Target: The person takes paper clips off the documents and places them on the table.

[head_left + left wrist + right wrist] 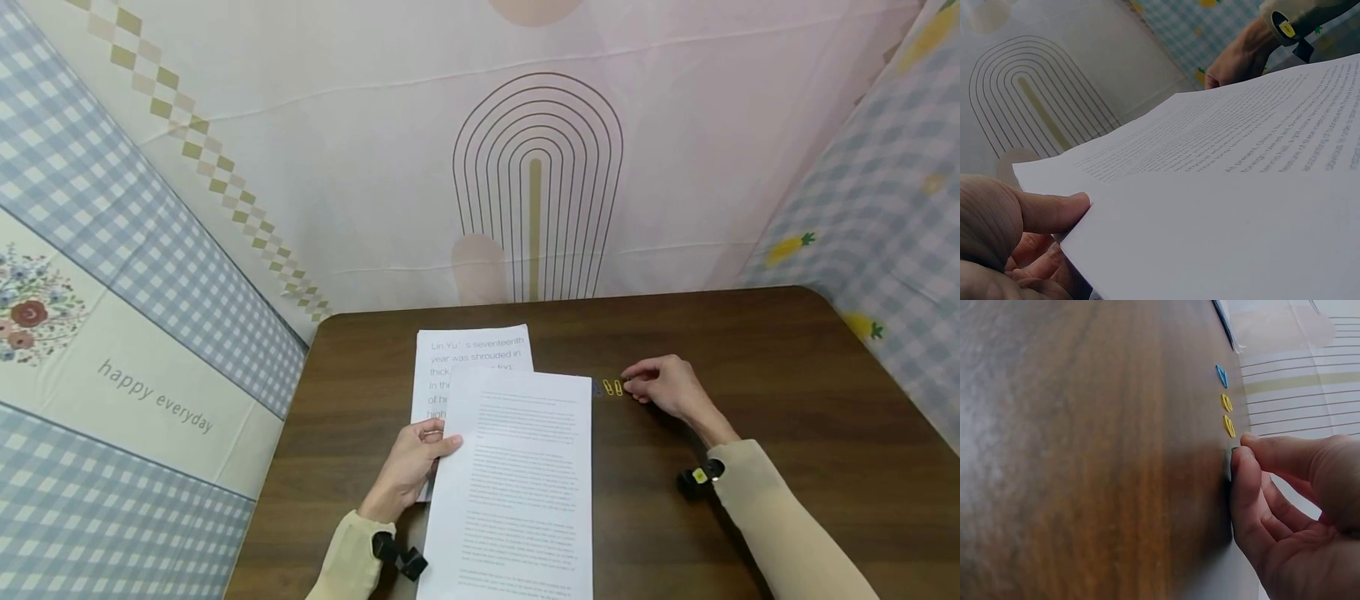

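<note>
My left hand grips the left edge of a small-print paper sheet, thumb on top and fingers beneath. In the left wrist view the sheet slants across the picture, its near edge under the thumb. Behind it lies a large-print stack of paper, partly covered. At the right end of a short row of paper clips, my right hand is low over the table. Its thumb and forefinger pinch a small dark-green paper clip, mostly hidden by the fingertips. Two yellow paper clips and a blue paper clip lie beside it.
Everything lies on a dark wooden table. A patterned white cloth hangs along its back edge, and checked cloths hang at both sides. Each wrist wears a small black camera.
</note>
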Demonstrator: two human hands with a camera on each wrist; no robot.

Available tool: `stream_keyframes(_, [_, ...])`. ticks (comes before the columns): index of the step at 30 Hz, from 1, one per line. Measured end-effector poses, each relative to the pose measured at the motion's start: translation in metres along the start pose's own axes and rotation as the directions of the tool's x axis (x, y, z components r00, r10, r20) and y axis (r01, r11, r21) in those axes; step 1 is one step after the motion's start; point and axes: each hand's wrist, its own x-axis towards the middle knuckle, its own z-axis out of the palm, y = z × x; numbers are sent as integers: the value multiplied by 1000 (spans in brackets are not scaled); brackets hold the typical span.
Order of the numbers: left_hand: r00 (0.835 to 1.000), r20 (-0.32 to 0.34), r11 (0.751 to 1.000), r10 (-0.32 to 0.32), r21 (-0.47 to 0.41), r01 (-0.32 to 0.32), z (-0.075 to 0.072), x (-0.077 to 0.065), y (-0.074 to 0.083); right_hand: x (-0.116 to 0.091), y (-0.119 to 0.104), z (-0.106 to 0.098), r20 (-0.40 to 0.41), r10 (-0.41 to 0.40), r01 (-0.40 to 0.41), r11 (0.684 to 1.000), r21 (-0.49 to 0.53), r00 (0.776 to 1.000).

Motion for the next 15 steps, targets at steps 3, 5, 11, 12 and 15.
stream_keyframes(3, [1000, -1, 1000, 0, 1, 0, 0, 0, 0, 0, 0, 1, -9, -6, 6, 1000, -22, 1000])
stream_keyframes(5, [1000, -3, 1000, 0, 3, 0, 0, -1, 0, 0, 0, 1, -15, -4, 3, 1000, -31, 1000])
stream_keyframes(11, [1000, -11, 1000, 1, 2, -1, 0, -2, 1, -2, 0, 2, -21, -4, 3, 998, -59, 1000])
stream_keyframes(12, [1000, -12, 1000, 0, 1, 0, 0, -2, 1, -2, 0, 2, -21, -7, 6, 998, -65, 1000])
stream_keyframes(15, [1000, -12, 1000, -3, -2, 3, 0, -2, 1, -2, 0, 2, -28, -14, 12, 997, -80, 1000])
